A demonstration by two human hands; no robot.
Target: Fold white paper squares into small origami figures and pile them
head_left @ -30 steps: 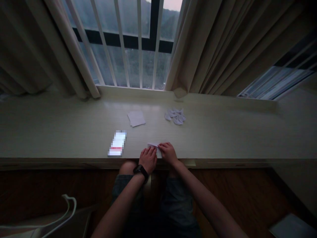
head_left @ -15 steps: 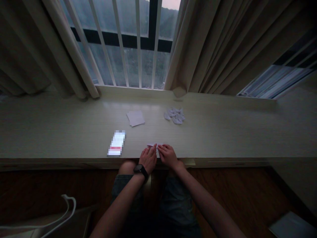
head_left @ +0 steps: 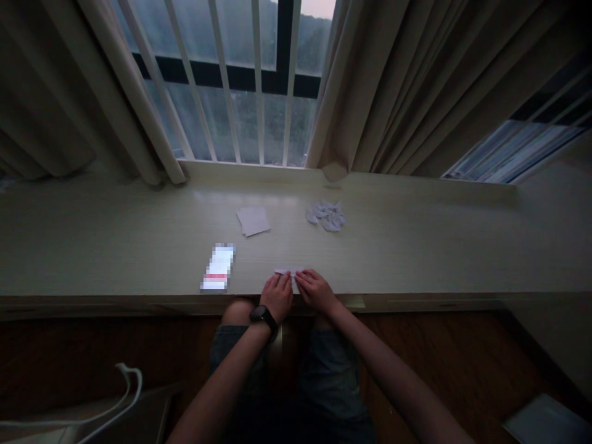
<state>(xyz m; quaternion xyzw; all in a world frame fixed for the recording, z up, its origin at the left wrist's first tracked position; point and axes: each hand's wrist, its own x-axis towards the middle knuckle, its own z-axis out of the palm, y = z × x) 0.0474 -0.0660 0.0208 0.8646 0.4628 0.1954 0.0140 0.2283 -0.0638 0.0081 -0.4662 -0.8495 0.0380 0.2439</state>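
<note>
A small piece of folded white paper [head_left: 281, 271] lies at the front edge of the desk, mostly covered by my fingers. My left hand [head_left: 277, 297], with a dark watch on its wrist, presses its closed fingers on the paper's left part. On the right side, my right hand [head_left: 316, 291] pinches the same paper, its fingertips close to those of my left hand. Farther back lie a small stack of square white paper sheets [head_left: 254, 221] and a heap of several folded white paper pieces [head_left: 328, 216].
A phone [head_left: 219, 267] with a lit, blurred screen lies left of my hands. The pale desk [head_left: 416, 246] runs along a barred window with curtains [head_left: 393, 92]. At the lower left, a white curved frame [head_left: 132, 382] stands above the brown floor.
My left fingers have drawn back slightly toward me, showing a bit more of the paper's far edge. The right hand has shifted only a little; the other things lie still.
</note>
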